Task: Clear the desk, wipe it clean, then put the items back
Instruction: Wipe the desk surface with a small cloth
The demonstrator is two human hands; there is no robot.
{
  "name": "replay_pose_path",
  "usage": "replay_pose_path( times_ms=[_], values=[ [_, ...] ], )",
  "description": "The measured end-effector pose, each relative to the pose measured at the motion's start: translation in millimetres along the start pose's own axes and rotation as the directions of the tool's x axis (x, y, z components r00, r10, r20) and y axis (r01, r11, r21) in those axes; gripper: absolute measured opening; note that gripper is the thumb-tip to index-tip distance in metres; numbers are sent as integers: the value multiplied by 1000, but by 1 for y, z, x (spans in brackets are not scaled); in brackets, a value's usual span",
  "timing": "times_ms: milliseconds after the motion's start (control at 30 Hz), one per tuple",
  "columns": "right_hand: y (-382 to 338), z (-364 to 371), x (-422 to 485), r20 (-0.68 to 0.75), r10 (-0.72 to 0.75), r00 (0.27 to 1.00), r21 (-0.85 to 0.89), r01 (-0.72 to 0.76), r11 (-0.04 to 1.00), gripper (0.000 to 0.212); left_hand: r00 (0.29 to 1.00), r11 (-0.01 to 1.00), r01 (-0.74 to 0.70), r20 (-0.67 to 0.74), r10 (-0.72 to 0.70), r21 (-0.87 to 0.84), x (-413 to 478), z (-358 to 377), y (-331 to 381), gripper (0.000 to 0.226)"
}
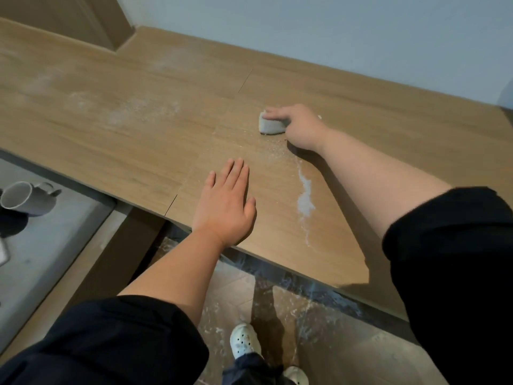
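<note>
The wooden desk (133,126) runs across the view with nothing standing on it. White dust (305,202) lies in a streak near its front edge, and fainter dusty patches spread over the left part. My right hand (298,125) presses a small grey-white cloth (270,127) onto the desk near the middle, fingers lying over its top. My left hand (226,202) rests flat on the desk by the front edge, fingers straight, holding nothing.
A grey mug (23,198) lies on its side on a grey surface (52,245) at the lower left, below desk level. A pale wall (333,29) backs the desk. The floor (238,298) under the desk is dusty, with my white shoe (244,341) on it.
</note>
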State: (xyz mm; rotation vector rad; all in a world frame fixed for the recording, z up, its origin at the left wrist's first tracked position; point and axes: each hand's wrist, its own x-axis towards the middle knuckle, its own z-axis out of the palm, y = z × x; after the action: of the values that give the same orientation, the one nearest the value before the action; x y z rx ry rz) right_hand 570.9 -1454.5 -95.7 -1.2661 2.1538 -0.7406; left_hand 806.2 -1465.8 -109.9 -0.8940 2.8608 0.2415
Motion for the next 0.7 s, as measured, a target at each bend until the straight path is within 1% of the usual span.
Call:
replay_pose_path(
  times_ms=[133,267,300,333,367,400,433,467,500,533,567,633,700],
  values=[
    [6,5,-49,64,-69,996,15,68,998,76,1000,1000,4,14,-4,19,0,0,1,65],
    [13,16,-108,154,-114,981,-31,120,992,66,1000,999,1,20,-1,33,-1,-3,2,64],
    [14,19,-119,185,-124,975,-24,130,991,65,1000,999,2,22,-3,33,-1,-3,2,64],
    [14,18,-126,208,-119,971,20,117,993,66,1000,1000,4,23,-5,31,-2,-4,2,64],
    [10,13,-131,197,-72,978,109,51,993,66,1000,1000,3,22,-3,29,-2,-3,2,64],
    [7,4,-131,143,10,990,225,-42,973,66,1000,1000,1,20,-2,23,-2,-3,2,64],
    [7,-9,-127,42,102,994,321,-110,941,66,1000,1000,1,15,-1,18,-2,-2,1,63],
    [8,-23,-120,-76,171,982,343,-135,930,67,1000,1000,1,10,-1,14,-1,-1,1,63],
    [12,-36,-113,-169,206,964,306,-148,941,68,1000,1000,0,6,0,14,-1,-1,0,63],
    [20,-47,-104,-229,219,949,253,-159,954,68,1000,1000,-2,3,2,13,-1,0,0,63],
    [27,-51,-97,-258,234,937,205,-183,961,68,1000,1000,-5,-1,5,10,-1,0,-1,63],
    [40,-45,-92,-204,236,950,80,-224,971,67,1000,1000,-7,-2,7,5,-1,-1,-1,63],
    [49,-29,-91,-141,166,976,-103,-181,978,63,1000,1000,-7,3,7,5,-1,-2,0,63]
  ],
)
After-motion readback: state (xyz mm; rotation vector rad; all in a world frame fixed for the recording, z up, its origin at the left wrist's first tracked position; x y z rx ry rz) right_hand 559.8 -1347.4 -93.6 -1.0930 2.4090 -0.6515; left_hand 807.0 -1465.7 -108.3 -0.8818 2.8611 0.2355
